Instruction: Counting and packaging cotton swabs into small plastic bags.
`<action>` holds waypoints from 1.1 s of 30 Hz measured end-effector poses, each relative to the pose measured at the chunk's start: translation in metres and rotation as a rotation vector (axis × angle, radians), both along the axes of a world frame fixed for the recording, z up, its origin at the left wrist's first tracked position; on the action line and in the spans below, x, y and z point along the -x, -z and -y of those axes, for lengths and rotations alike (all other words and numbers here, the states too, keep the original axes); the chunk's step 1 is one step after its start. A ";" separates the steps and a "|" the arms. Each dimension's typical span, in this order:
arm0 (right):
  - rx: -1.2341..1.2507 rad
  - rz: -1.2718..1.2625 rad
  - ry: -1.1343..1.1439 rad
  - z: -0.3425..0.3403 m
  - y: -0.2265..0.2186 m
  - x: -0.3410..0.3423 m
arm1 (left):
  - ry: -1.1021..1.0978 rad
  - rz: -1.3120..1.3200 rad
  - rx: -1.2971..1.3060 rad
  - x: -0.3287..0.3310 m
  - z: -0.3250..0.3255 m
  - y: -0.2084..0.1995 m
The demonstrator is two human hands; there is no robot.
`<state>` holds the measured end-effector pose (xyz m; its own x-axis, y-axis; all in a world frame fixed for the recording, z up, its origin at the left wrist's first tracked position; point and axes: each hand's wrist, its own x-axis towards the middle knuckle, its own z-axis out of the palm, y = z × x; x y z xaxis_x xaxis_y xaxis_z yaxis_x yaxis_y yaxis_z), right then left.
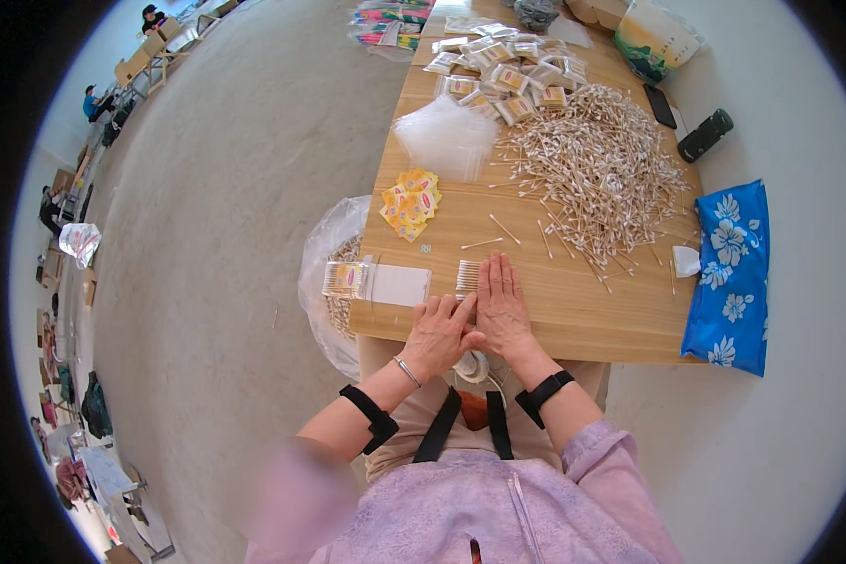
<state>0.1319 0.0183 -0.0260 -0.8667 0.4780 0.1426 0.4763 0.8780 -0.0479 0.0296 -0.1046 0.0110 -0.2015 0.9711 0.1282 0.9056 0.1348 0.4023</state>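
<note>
A short row of cotton swabs (467,274) lies side by side near the table's front edge. Against its right side my right hand (503,308) rests flat on the wood, fingers stretched out together. My left hand (435,335) is at the row's near end, fingers extended and slightly bent, the index fingertip by the swab ends. The thumbs meet or nearly meet. Neither hand is wrapped around anything. Left of the row lies a white card or sheet (401,285), with a clear pack of swabs (345,279) beside it at the table's left edge.
A large heap of loose swabs (597,164) spreads at the right, with filled packs (508,75) behind. Clear plastic bags (448,141) and yellow cards (411,202) lie at left. A blue floral packet (730,277), black cylinder (705,135) and phone (660,106) line the right edge.
</note>
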 end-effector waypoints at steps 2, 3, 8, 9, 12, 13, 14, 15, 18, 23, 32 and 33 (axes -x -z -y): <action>0.050 -0.022 -0.008 0.000 -0.002 0.000 | -0.004 0.041 0.046 0.001 -0.001 -0.003; 0.099 -0.044 -0.015 0.001 -0.003 0.000 | -0.007 0.081 0.091 0.001 -0.001 -0.004; 0.088 -0.025 -0.013 -0.001 -0.003 0.000 | -0.013 0.088 0.095 0.001 -0.007 -0.007; 0.075 -0.018 -0.012 -0.001 -0.002 -0.001 | -0.010 0.072 0.108 0.001 -0.007 -0.008; 0.070 0.006 -0.008 0.000 -0.005 0.000 | -0.018 0.086 0.109 0.003 -0.007 -0.008; 0.070 0.005 -0.008 0.000 -0.006 0.000 | -0.018 0.086 0.109 0.003 -0.008 -0.007; 0.075 0.005 -0.012 0.001 -0.006 0.000 | -0.022 0.077 0.111 0.003 -0.008 -0.007; 0.080 0.005 -0.016 0.001 -0.007 0.000 | -0.025 0.068 0.114 0.003 -0.009 -0.006; 0.060 0.038 -0.009 0.001 -0.005 0.000 | -0.061 0.085 0.066 0.003 -0.013 -0.001; 0.012 0.034 -0.002 0.000 -0.001 0.000 | -0.035 0.067 0.087 0.005 -0.017 -0.005; 0.147 0.018 -0.020 0.001 -0.014 -0.001 | -0.034 0.074 0.076 0.005 -0.016 -0.004; 0.115 0.038 -0.013 0.001 -0.012 0.000 | -0.042 0.092 0.075 0.005 -0.016 -0.004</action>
<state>0.1320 0.0172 -0.0139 -0.8768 0.4779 0.0541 0.4682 0.8739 -0.1305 0.0245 -0.0883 0.0149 -0.2493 0.9678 0.0347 0.8582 0.2042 0.4710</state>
